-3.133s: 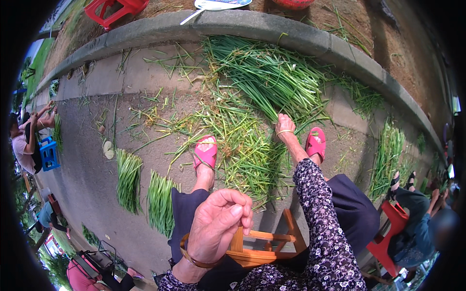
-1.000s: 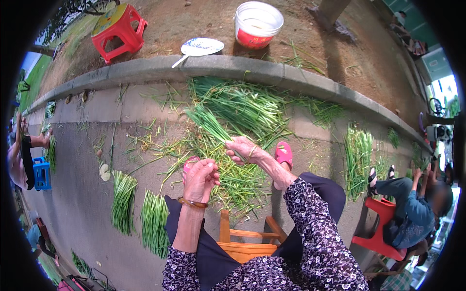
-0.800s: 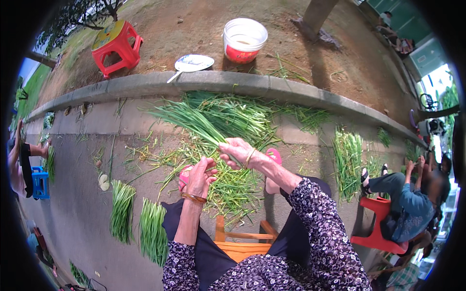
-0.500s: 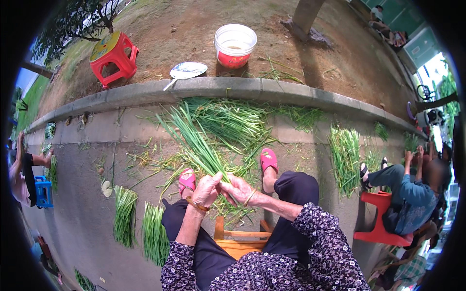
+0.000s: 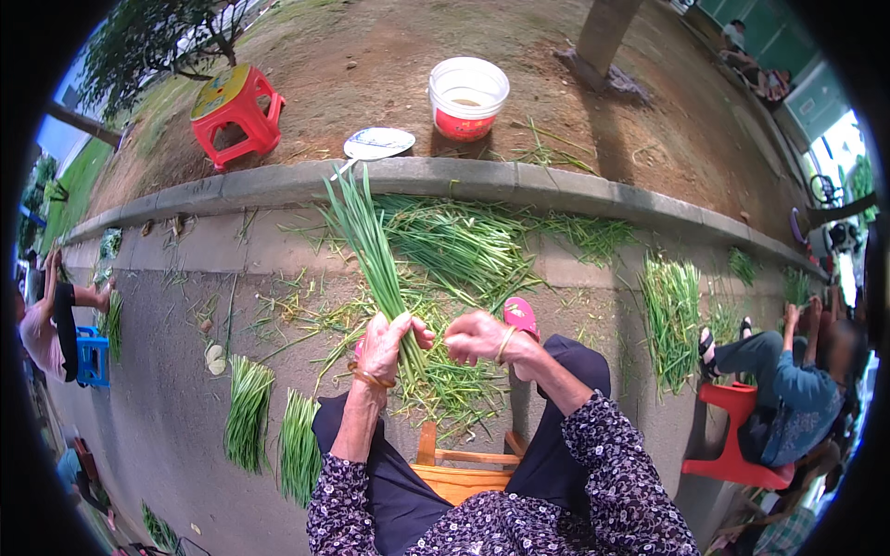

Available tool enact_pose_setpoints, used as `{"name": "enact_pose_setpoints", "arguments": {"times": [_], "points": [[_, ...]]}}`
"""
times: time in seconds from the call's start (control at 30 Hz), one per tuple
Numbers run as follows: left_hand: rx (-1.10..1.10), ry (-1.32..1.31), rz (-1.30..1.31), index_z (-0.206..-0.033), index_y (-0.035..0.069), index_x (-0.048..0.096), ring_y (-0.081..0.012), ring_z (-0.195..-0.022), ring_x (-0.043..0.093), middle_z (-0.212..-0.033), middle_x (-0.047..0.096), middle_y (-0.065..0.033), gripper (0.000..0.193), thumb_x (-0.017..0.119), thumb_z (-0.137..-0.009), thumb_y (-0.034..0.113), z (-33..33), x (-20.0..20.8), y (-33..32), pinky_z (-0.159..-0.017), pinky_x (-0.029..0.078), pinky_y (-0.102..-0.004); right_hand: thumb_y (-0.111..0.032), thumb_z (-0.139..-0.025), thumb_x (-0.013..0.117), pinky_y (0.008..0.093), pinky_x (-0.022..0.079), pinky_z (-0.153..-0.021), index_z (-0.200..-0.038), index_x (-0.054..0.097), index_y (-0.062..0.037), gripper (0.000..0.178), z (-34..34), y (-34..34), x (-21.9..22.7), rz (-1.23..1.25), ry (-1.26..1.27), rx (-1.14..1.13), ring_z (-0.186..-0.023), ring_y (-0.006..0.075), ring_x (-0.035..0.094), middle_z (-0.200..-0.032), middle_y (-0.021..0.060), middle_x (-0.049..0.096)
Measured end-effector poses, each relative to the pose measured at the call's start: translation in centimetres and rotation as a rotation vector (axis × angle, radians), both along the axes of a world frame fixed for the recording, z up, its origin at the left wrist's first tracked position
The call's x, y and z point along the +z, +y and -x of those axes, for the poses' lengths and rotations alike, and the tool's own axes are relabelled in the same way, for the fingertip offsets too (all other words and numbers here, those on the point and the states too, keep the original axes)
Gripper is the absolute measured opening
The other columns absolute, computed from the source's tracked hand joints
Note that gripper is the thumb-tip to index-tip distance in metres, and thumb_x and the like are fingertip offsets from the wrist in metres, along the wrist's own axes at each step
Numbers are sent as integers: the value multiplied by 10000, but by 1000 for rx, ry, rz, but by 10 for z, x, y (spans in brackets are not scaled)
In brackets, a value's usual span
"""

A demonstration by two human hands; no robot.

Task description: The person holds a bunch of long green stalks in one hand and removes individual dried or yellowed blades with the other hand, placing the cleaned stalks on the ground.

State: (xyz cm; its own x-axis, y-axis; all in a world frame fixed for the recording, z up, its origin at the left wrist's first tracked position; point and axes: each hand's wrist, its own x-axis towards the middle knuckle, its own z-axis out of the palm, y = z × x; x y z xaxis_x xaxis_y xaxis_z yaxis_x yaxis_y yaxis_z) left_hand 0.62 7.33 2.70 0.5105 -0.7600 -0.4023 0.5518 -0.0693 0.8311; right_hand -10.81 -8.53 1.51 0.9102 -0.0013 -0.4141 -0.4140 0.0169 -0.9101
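Observation:
My left hand (image 5: 380, 347) is closed round a bunch of chives (image 5: 369, 243), their long green leaves pointing away from me and their lower ends beside my palm. Just to its right, apart from the bunch, my right hand (image 5: 484, 335) has its fingers curled together; whatever they may hold is hidden. A larger heap of chives (image 5: 459, 243) lies on the pavement beyond my hands. Loose trimmings and yellowed leaves (image 5: 450, 394) are scattered beneath them, around my pink sandals (image 5: 522, 316).
Two chive bundles (image 5: 248, 412) (image 5: 300, 449) lie at left, another bundle (image 5: 671, 320) at right. Past the kerb (image 5: 464, 176) stand a white-and-red bucket (image 5: 467, 97), a hand fan (image 5: 378, 143) and a red stool (image 5: 237, 116). A person (image 5: 802, 389) sits on the right.
My right hand has come away from the chives and moved right. My left hand keeps the bunch, now held more upright in the view. The whole view has shifted slightly.

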Motion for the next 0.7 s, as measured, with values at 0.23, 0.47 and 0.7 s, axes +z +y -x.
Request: {"name": "enact_pose_setpoints", "arguments": {"times": [0.23, 0.47, 0.7], "points": [[90, 102, 313, -787, 35, 454, -134, -551, 515, -687, 494, -35, 177, 501, -838, 198, -19, 2, -14, -478, 475, -298, -114, -762, 517, 257, 467, -549, -916, 570, 27, 216, -50, -25, 14, 316, -241, -222, -613, 137, 566, -710, 70, 601], [-105, 188, 212, -943, 27, 461, -112, -530, 502, -669, 489, -24, 203, 515, -828, 186, 2, -4, -13, -478, 471, -265, -423, -797, 518, 307, 445, -749, -1109, 464, -7, 523, -55, -11, -21, -657, -127, -113, -913, 166, 513, -1034, 93, 539], [-246, 233, 134, -851, 53, 452, -99, -551, 522, -678, 509, -14, 162, 529, -820, 192, 12, -5, -29, -500, 472, -240, -318, -765, 595, 337, 473, -716, -1013, 474, 4, 425, -67, -5, -4, -693, -52, -336, -837, 206, 557, -916, 146, 577]]}}
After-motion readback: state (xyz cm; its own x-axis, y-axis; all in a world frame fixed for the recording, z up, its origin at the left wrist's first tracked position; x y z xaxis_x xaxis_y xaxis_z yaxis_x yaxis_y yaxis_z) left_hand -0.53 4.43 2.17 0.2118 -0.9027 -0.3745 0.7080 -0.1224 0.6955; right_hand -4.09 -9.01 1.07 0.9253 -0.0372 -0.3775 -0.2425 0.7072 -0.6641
